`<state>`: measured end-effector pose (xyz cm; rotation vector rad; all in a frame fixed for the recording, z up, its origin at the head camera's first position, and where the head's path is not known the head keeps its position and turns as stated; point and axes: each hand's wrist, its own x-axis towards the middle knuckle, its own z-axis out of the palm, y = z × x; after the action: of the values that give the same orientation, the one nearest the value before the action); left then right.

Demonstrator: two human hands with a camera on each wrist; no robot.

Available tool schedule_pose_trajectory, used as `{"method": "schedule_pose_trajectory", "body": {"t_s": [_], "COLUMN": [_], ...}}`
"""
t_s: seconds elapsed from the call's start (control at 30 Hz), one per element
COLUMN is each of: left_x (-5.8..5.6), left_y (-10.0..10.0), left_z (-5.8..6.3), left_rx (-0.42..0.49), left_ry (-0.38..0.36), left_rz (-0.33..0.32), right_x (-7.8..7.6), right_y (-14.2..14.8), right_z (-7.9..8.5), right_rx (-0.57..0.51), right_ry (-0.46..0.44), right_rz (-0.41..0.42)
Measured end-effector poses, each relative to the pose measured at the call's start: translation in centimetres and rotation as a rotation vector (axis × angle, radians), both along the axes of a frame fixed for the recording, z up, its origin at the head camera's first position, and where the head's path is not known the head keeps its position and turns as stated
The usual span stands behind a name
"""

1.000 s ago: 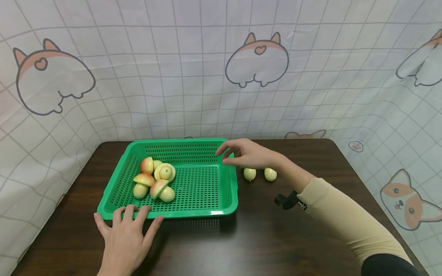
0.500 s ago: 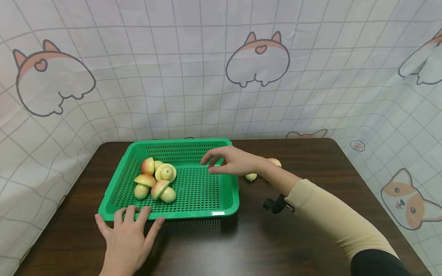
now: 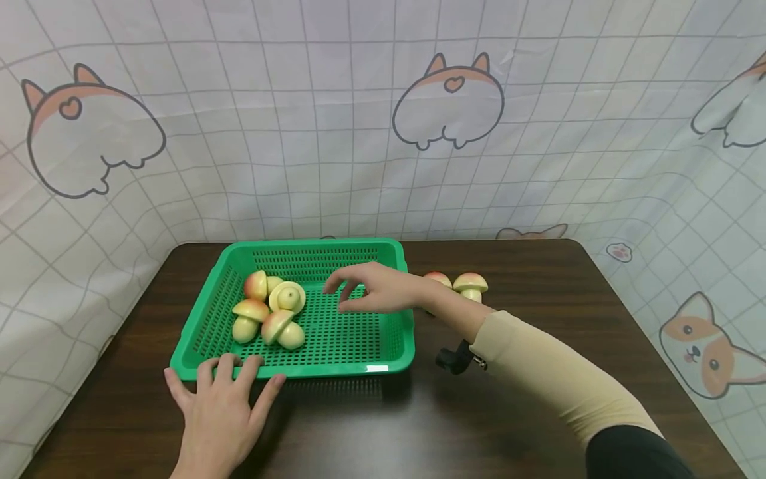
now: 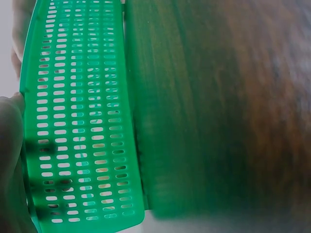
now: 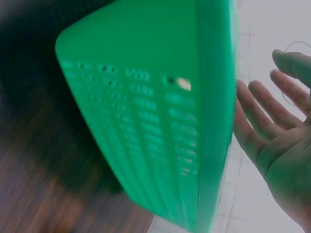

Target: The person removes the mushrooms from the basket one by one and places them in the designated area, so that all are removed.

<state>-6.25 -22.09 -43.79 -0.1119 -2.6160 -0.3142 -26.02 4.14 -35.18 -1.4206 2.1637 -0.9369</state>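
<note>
A green plastic basket (image 3: 335, 370) with slotted walls stands on the table. My left hand (image 3: 221, 406) grips its near rim at the left, fingers bent over the edge; in the left wrist view their dark shadows show through the basket wall (image 4: 87, 121). Inside, at the left, lie several toy-like mushrooms (image 3: 248, 319) with red-yellow caps and pale stems. My right hand (image 3: 380, 287) is over the basket's right half, fingers loosely bent, holding nothing. In the right wrist view the right hand (image 5: 286, 141) shows an open palm beyond the basket rim (image 5: 214, 121).
Right of the basket, on the dark wooden table (image 3: 509, 399), are two more mushrooms; one mushroom (image 3: 471, 286) stands upright, and the other mushroom (image 3: 439, 277) is partly behind the right arm. A white gridded cloth (image 3: 299, 133) with dog drawings hangs behind and beside the table.
My right hand has moved left and slightly down, from the basket's right rim to over its inside. The mushrooms at right have come more into view. The left hand stays on the rim.
</note>
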Motion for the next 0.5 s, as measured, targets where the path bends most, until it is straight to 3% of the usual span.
{"method": "schedule_pose_trajectory", "body": {"t_s": [0.23, 0.5], "left_x": [0.0, 0.0], "left_y": [0.0, -0.1], "left_z": [0.0, -0.1], "left_rx": [0.001, -0.001], "left_ry": [-0.001, 0.013], "left_rz": [-0.004, -0.006], "right_x": [0.7, 1.4], "right_y": [-1.9, -3.7], "right_z": [-0.7, -1.3], "right_rx": [-0.015, 0.022], "right_ry": [-0.020, 0.024], "right_rz": [0.031, 0.044]}}
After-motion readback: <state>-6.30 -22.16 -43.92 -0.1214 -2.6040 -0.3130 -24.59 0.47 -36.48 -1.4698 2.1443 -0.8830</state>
